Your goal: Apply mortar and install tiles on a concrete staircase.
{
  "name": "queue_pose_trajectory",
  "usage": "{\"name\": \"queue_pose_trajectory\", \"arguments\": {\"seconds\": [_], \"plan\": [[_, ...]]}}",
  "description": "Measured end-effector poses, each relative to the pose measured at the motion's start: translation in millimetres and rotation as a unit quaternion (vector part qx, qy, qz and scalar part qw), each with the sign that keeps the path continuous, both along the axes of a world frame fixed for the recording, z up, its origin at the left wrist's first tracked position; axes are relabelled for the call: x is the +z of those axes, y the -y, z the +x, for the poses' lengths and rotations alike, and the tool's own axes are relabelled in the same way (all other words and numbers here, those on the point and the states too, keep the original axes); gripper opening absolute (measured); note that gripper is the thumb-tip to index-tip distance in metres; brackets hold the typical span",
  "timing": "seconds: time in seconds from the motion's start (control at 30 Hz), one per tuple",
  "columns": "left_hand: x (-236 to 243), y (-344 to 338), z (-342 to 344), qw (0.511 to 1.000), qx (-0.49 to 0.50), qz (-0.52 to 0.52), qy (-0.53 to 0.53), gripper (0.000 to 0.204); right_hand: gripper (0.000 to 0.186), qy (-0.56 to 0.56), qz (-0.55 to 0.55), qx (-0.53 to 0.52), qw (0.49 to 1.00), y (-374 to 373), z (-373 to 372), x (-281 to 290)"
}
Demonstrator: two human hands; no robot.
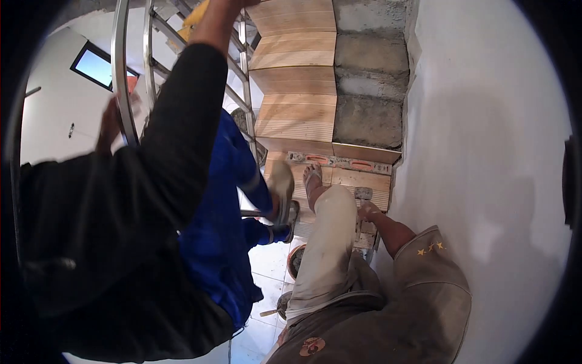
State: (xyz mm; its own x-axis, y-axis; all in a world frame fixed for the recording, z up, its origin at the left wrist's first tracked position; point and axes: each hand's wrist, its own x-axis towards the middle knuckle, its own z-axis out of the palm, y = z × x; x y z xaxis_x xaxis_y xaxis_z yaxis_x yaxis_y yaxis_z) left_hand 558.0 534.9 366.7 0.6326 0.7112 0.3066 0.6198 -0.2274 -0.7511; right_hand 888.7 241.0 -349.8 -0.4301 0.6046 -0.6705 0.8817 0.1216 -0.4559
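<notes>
My right arm reaches down from a brown short sleeve (431,247). At its end my dusty right hand (368,212) appears closed round the handle of a mallet (364,193) with a grey, mortar-stained head. The handle is partly hidden. The mallet is over a wood-look tiled step (345,176). A spirit level (339,162) with orange parts lies across the back of that step. My foot in a sandal (313,176) rests just in front of the level, below a dusty beige trouser leg (327,224). I do not see my left hand.
Tiled steps (297,79) rise ahead beside bare concrete ones (370,115). A white wall (473,133) borders the right. At left, a person in a black top (139,182) and blue trousers (221,200) stands close by a metal ladder (124,79). Buckets (295,261) stand below.
</notes>
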Motion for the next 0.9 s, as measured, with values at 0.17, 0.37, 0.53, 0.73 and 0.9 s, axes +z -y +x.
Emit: {"name": "queue_pose_trajectory", "arguments": {"seconds": [0.17,0.37,0.53,0.73,0.9], "plan": [[61,-58,48,0.989,0.134,0.015,-0.058,0.019,0.045,-0.013,-0.017,-0.086,0.996,-1,-5,23],[55,-99,95,0.991,0.122,-0.032,0.052,0.025,0.04,-0.177,-0.062,-0.178,0.966,5,18,-18],[33,-101,119,0.99,0.097,-0.069,0.078,0.025,0.034,-0.137,0.037,-0.114,0.983,-22,1,-58],[21,-99,129,0.988,0.084,-0.091,0.095,0.025,0.071,-0.153,0.176,-0.343,0.91,-164,-37,165],[17,-93,127,0.986,0.079,-0.1,0.105,0.025,0.074,-0.163,0.406,-0.292,0.851,-262,-43,384]]}}
